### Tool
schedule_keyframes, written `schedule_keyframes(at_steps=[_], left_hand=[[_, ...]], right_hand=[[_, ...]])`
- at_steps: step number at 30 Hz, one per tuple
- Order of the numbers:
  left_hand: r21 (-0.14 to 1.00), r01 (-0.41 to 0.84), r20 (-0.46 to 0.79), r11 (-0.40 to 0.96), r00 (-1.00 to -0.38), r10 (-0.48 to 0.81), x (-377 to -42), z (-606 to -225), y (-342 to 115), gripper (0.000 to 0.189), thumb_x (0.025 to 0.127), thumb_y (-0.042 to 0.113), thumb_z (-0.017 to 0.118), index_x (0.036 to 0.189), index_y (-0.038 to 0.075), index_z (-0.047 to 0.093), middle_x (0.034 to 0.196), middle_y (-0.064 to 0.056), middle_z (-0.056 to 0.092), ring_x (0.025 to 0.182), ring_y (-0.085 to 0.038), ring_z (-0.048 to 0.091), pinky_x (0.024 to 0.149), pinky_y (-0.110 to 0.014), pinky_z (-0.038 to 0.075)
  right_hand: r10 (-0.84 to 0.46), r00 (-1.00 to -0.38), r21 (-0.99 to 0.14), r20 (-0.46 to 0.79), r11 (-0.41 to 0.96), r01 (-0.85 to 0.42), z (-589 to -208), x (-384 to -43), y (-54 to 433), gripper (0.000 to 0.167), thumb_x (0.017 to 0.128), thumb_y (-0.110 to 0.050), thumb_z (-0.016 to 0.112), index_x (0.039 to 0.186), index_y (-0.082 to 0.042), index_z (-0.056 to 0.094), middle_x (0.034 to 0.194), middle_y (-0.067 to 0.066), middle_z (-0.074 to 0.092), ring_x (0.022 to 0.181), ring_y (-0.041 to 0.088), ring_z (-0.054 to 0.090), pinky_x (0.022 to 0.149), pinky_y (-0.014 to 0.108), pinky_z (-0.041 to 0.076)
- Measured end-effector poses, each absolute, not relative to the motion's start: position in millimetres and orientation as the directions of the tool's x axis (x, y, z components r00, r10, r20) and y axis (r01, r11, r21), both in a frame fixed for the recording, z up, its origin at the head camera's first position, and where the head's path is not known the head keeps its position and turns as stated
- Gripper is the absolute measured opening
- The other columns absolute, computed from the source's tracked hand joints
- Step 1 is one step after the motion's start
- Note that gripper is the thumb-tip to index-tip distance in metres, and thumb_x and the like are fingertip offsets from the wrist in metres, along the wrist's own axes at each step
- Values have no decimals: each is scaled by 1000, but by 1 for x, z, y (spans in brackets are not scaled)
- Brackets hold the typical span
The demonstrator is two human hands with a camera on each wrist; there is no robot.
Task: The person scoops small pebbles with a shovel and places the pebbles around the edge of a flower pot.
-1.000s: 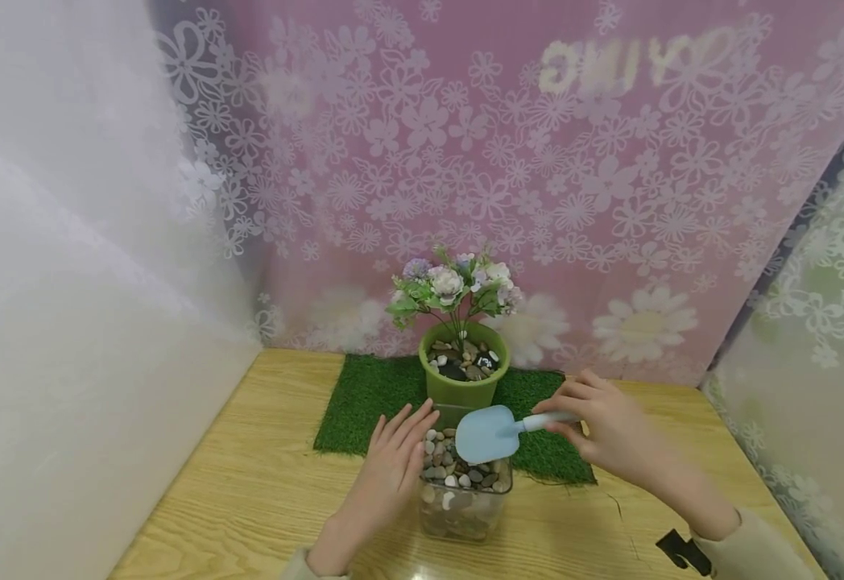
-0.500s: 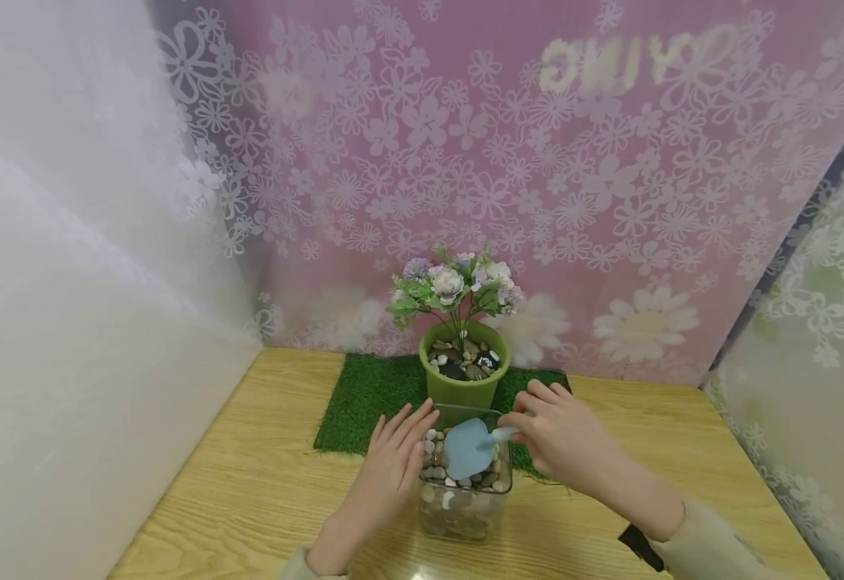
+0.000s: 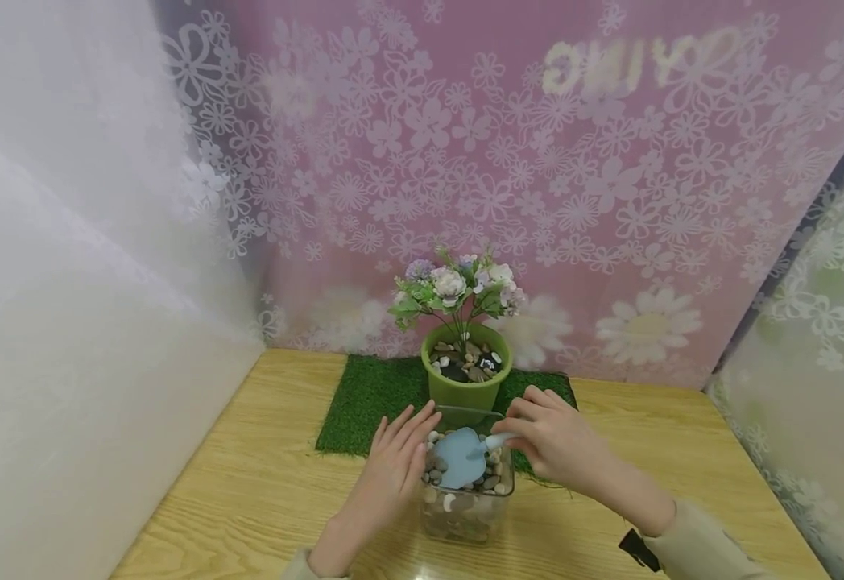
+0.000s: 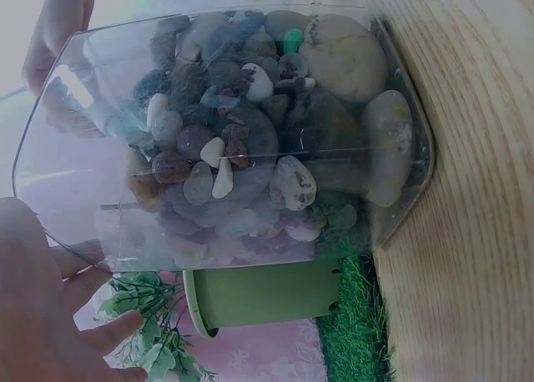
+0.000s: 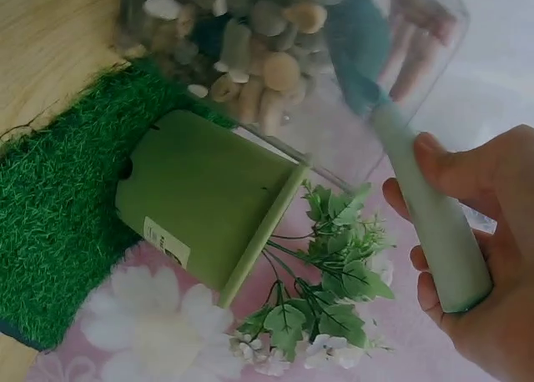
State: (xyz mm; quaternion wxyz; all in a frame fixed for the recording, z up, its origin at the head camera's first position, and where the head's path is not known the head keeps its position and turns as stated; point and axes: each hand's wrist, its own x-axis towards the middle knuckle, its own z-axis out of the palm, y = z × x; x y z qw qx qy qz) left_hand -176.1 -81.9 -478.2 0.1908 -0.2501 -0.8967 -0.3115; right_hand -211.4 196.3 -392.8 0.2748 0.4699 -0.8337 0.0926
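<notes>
My right hand (image 3: pixel 556 439) grips the pale handle (image 5: pixel 435 219) of a small light-blue trowel (image 3: pixel 461 459). The trowel's blade lies low inside a clear plastic container (image 4: pixel 108 178), against the pebbles (image 3: pixel 494 477) that fill its lower part. At the container's left side my left hand (image 3: pixel 393 463) rests with straight, spread fingers at the rim. Seen in the left wrist view, pebbles of mixed sizes, white, grey and reddish, press against the clear wall.
Just behind the container stands a green flowerpot (image 3: pixel 461 393) with artificial flowers (image 3: pixel 451 286) and stones in it. A green turf mat (image 3: pixel 364 403) lies under the pot on the wooden table (image 3: pixel 262 467). A pink floral backdrop (image 3: pixel 422 161) rises behind.
My right hand has moved left and inward, bringing the trowel from above the container's right side down into the pebbles, with the blade farther left. My left hand has stayed at the rim.
</notes>
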Motion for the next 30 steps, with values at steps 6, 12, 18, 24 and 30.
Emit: schedule_keyframes(at_steps=[6,12,18,24,30], left_hand=[[464,566,496,682,-804,329,-176,-480,-81,47,109,17,44,155,21,44,165,8,31,150,-32,32,118,-68,19],[468,564,487,680,-807,333,-177,-480,-81,46,110,18,43,156,21,44,165,8,31,150,-30,31,117,-68,19],[460,568,501,682,-800,328,-178,-480,-81,47,109,17,44,155,20,44,164,5,33,150,-31,31,116,-70,19],[453,573,508,683,-795,331,-177,-480,-82,46,109,17,43,155,19,44,164,4,34,149,-33,33,116,-70,20],[462,566,494,682,-803,332,-175,-477,-82,47,110,18,42,156,22,43,164,7,32,150,-30,31,116,-70,20]], right_hand=[[-694,-474,5,542,566,-824,-396,-214,198,22,73,-12,88,93,-19,81,84,-9,65,77,8,37,69,27,35],[-644,-558,-46,524,632,-773,-397,-212,200,24,74,-11,89,95,-21,81,86,-11,66,77,6,32,67,24,31],[-650,-524,24,550,639,-768,-400,-207,195,21,77,-10,86,94,-20,80,86,-9,65,77,9,32,70,27,30],[-668,-462,101,584,624,-775,-401,-201,191,21,75,-9,86,92,-19,79,84,-7,61,78,12,36,69,27,25],[-682,-397,118,614,577,-808,-399,-204,190,19,76,-9,84,92,-18,78,85,-6,62,79,14,39,70,28,27]])
